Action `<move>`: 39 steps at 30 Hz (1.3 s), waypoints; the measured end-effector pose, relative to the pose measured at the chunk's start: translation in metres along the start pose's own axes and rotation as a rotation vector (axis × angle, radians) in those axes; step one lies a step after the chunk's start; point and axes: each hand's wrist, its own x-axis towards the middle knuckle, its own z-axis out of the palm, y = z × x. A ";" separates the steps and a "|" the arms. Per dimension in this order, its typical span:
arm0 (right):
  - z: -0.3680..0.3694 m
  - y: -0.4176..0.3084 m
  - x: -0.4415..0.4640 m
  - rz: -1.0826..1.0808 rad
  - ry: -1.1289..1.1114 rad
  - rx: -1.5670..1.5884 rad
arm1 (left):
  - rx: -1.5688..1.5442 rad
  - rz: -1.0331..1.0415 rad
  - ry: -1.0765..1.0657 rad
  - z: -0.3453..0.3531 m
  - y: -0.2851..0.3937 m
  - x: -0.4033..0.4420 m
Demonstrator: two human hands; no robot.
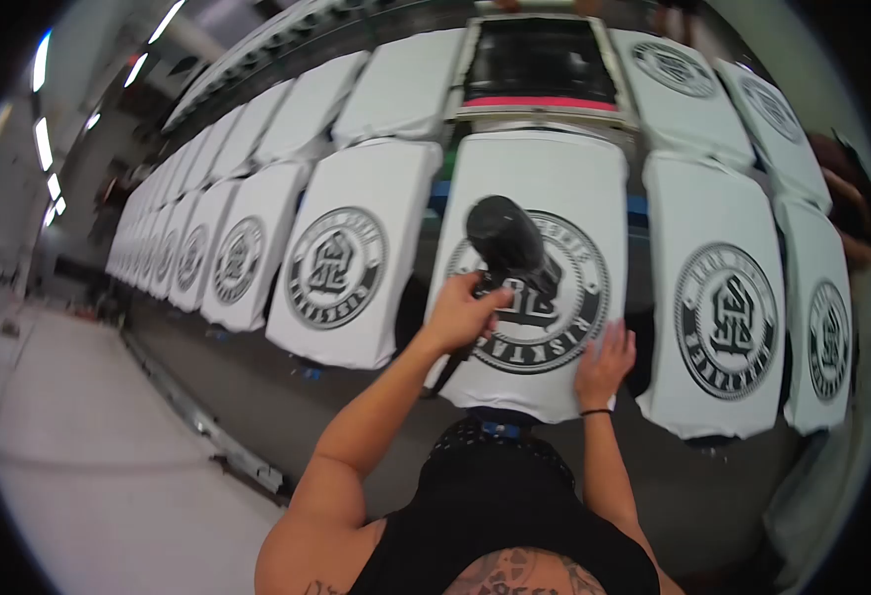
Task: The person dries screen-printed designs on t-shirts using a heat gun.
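Observation:
My left hand (463,315) is wrapped around the handle of a black hair dryer (503,234). The dryer is above a white T-shirt (543,171) stretched over a board, and it covers part of the round black print (586,283) on the cloth. Fingers extended, my right hand (604,369) rests at the shirt's lower right edge with nothing held in it. A dark band circles that wrist.
More white shirts with the same print, such as one on the left (336,266) and one on the right (728,322), line both sides. Behind stands a framed printing screen (540,111) with another person's hands at its far edge. Plain white shirts (396,84) fill the back row.

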 end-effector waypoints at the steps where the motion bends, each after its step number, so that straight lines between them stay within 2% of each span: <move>1: 0.004 0.001 0.000 -0.006 0.022 -0.007 | 0.038 0.027 -0.003 -0.007 -0.006 -0.009; 5: 0.009 0.006 -0.001 0.016 0.001 -0.015 | 0.018 -0.038 -0.026 -0.036 -0.006 -0.053; 9: 0.009 0.007 -0.001 -0.018 0.011 -0.032 | 0.079 -0.021 0.108 -0.059 -0.015 -0.086; 13: 0.009 0.008 -0.002 -0.030 0.000 -0.051 | -0.009 -0.068 0.128 -0.100 -0.027 -0.098; 17: 0.010 0.008 -0.002 -0.031 -0.031 -0.074 | 0.065 -0.097 0.448 -0.160 -0.028 -0.104; 21: 0.011 0.010 0.001 -0.072 -0.030 -0.106 | 0.080 0.003 0.687 -0.256 -0.072 -0.078; 24: 0.014 0.012 -0.002 -0.057 -0.037 -0.135 | 0.058 0.008 0.829 -0.303 -0.073 -0.057; 27: 0.013 0.011 -0.001 -0.067 -0.039 -0.143 | -0.040 0.039 0.799 -0.335 -0.080 -0.048; 32: 0.017 0.016 -0.003 -0.083 -0.035 -0.178 | 0.083 0.020 0.801 -0.356 -0.080 -0.009; 39: 0.007 -0.003 0.001 -0.020 -0.071 -0.102 | 0.090 0.100 0.567 -0.303 -0.039 0.019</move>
